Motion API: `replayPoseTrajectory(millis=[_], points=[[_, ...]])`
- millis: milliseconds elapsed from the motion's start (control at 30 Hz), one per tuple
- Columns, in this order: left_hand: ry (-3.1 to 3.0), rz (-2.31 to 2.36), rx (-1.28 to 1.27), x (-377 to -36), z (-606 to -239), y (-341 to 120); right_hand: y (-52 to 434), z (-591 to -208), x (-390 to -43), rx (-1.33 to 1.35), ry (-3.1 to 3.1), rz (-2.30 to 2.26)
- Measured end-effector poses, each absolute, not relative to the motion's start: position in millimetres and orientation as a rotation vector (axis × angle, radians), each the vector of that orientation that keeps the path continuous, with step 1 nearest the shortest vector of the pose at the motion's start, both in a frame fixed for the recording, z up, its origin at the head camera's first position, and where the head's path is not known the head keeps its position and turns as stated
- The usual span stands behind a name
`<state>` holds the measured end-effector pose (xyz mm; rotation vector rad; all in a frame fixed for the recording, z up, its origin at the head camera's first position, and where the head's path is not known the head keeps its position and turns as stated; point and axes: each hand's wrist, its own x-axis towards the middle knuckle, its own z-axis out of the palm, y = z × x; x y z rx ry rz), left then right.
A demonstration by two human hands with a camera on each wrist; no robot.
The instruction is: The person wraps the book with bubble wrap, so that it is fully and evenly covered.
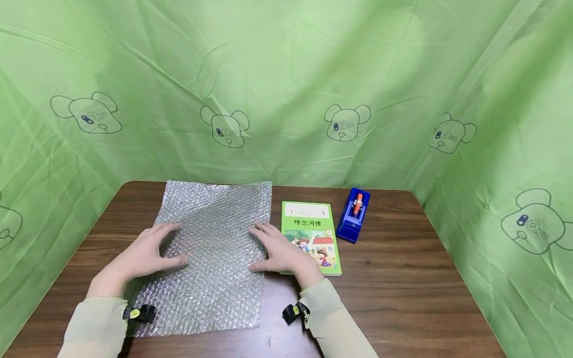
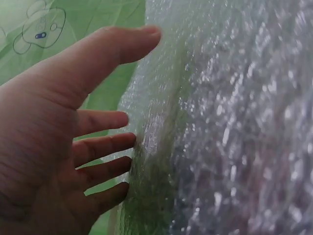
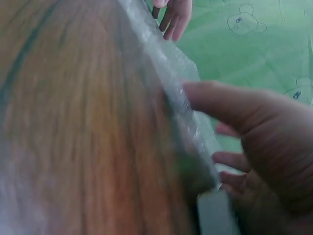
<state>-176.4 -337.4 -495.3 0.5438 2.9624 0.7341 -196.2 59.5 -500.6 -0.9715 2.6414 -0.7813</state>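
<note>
A sheet of bubble wrap [image 1: 215, 278] lies spread over the left part of the wooden table, its far edge near the back. My left hand [image 1: 143, 251] is over its left side, thumb and fingers apart with nothing between them. In the left wrist view, the fingertips [image 2: 122, 147] come right up to the bubble wrap [image 2: 234, 122]. Along the right edge of the sheet is my right hand [image 1: 284, 251], fingers spread and relaxed. That hand overlaps the lower left of a green book [image 1: 309, 223] with an illustrated cover, hiding part of it.
Right of the book stands a blue tape dispenser [image 1: 353, 216] with an orange-red part in its middle. Brown table surface [image 1: 394, 283] extends to the right. Green curtains [image 1: 286, 89] printed with cartoon heads enclose the table at the back and sides.
</note>
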Motion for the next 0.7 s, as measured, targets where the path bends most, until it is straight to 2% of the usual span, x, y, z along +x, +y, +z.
replayPoseTrajectory(millis=[700], points=[[2.916, 0.746, 0.543, -170.0, -493.1, -335.4, 47.5, -493.6, -183.6, -1.082, 2.585, -0.735]])
